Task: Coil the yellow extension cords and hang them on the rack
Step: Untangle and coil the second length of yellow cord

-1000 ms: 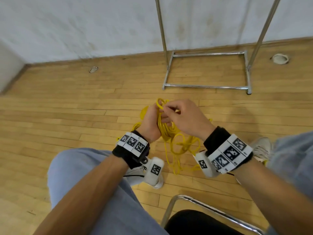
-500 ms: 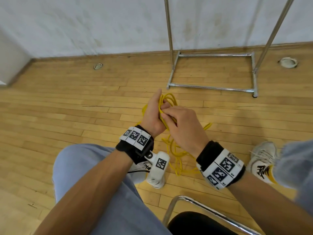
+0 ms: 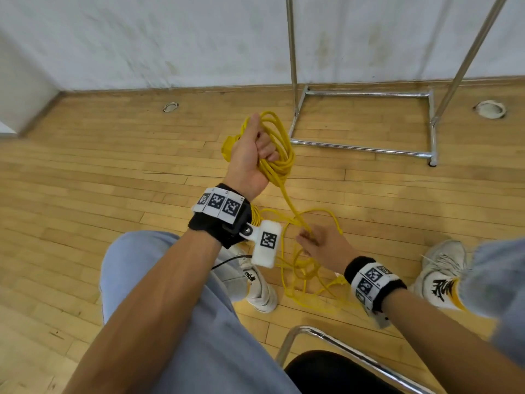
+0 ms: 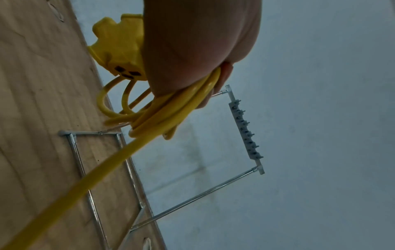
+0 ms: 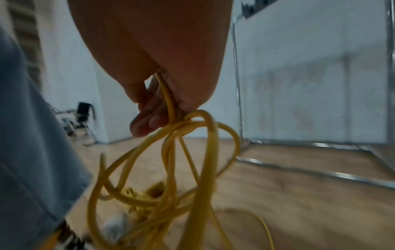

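My left hand (image 3: 251, 155) is raised and grips a coil of yellow extension cord (image 3: 279, 146), with the cord's yellow socket end (image 4: 119, 50) against the back of the palm. One strand (image 3: 289, 200) runs down from the coil to my right hand (image 3: 312, 240), which is lower and pinches the cord (image 5: 169, 101) between thumb and fingers. Loose loops of cord (image 3: 306, 277) lie tangled on the wooden floor between my feet. The chrome rack (image 3: 366, 120) stands ahead on the right; its top bar with several hooks (image 4: 245, 130) shows in the left wrist view.
I sit on a chair with a chrome frame (image 3: 326, 336) and black seat. My white shoes (image 3: 258, 285) (image 3: 443, 274) flank the loose cord. Two round floor fittings (image 3: 170, 107) (image 3: 491, 108) lie near the white wall (image 3: 170, 38).
My right hand has left the coil and dropped down along the cord towards the floor. The left hand has lifted the coil higher and further forward.
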Demonstrator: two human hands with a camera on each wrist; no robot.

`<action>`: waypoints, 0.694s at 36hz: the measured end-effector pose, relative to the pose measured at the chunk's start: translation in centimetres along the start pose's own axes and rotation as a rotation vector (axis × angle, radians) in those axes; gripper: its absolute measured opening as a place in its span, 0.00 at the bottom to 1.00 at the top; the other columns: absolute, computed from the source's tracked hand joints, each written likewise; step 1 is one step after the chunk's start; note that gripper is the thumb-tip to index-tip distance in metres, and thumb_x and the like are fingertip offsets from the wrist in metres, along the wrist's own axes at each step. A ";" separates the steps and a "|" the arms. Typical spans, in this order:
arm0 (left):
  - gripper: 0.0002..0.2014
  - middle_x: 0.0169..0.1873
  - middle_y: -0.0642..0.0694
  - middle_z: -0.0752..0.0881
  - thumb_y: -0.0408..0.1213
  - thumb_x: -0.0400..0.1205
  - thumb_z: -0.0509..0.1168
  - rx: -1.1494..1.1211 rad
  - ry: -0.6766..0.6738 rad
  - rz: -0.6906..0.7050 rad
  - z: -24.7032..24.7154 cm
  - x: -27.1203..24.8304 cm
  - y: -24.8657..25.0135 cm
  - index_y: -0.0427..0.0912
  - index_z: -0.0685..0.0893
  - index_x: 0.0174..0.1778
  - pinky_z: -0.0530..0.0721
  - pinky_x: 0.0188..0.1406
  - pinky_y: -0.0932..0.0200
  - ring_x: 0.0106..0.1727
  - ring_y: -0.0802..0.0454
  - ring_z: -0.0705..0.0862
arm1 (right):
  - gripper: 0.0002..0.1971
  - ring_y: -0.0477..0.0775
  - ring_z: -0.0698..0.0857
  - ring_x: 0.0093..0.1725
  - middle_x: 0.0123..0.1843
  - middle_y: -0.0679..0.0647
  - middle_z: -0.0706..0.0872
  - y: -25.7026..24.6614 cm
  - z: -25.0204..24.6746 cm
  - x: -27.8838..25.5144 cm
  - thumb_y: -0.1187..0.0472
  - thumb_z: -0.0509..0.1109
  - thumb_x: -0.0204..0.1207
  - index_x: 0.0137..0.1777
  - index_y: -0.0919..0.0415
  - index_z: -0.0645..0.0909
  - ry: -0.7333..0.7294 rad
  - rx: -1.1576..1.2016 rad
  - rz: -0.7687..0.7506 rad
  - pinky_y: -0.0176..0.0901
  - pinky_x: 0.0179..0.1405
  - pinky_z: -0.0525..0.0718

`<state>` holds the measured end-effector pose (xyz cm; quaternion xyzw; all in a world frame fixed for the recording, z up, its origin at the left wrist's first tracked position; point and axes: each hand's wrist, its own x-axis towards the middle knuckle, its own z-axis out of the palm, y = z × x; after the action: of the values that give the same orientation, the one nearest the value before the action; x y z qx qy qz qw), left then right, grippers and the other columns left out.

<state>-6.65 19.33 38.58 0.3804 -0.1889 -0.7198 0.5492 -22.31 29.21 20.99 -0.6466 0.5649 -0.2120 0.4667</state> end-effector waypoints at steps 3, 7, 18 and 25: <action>0.20 0.16 0.56 0.65 0.51 0.91 0.60 -0.088 -0.026 -0.015 -0.4 0.2 0.9 0.48 0.71 0.34 0.62 0.16 0.66 0.15 0.62 0.64 | 0.14 0.53 0.81 0.38 0.39 0.53 0.83 5.9 0.0 -0.4 0.51 0.58 0.92 0.47 0.57 0.77 -0.151 -0.321 0.196 0.44 0.34 0.73; 0.19 0.16 0.56 0.65 0.51 0.91 0.59 -0.052 -0.026 -0.002 -0.7 0.3 1.2 0.48 0.71 0.34 0.63 0.15 0.65 0.15 0.62 0.65 | 0.16 0.50 0.76 0.37 0.40 0.50 0.77 10.5 -0.1 -1.1 0.52 0.54 0.93 0.41 0.50 0.69 -0.221 -0.451 0.363 0.41 0.33 0.70; 0.18 0.19 0.55 0.66 0.49 0.90 0.62 0.105 -0.011 -0.057 -0.3 -0.2 -1.5 0.49 0.71 0.34 0.69 0.19 0.64 0.19 0.60 0.66 | 0.21 0.43 0.75 0.24 0.29 0.57 0.81 -2.1 -3.2 1.4 0.54 0.66 0.88 0.34 0.63 0.76 0.175 0.074 0.001 0.41 0.28 0.75; 0.19 0.19 0.55 0.65 0.50 0.88 0.66 0.187 0.009 -0.060 0.1 -0.5 -2.4 0.49 0.71 0.33 0.71 0.20 0.62 0.20 0.59 0.66 | 0.26 0.49 0.62 0.29 0.29 0.52 0.65 -11.2 -5.2 -0.9 0.53 0.58 0.93 0.36 0.71 0.67 0.064 0.391 -0.348 0.38 0.30 0.62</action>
<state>-8.19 20.52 37.16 0.4387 -0.2412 -0.7135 0.4901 -20.72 27.31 33.11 -0.6245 0.4079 -0.4148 0.5211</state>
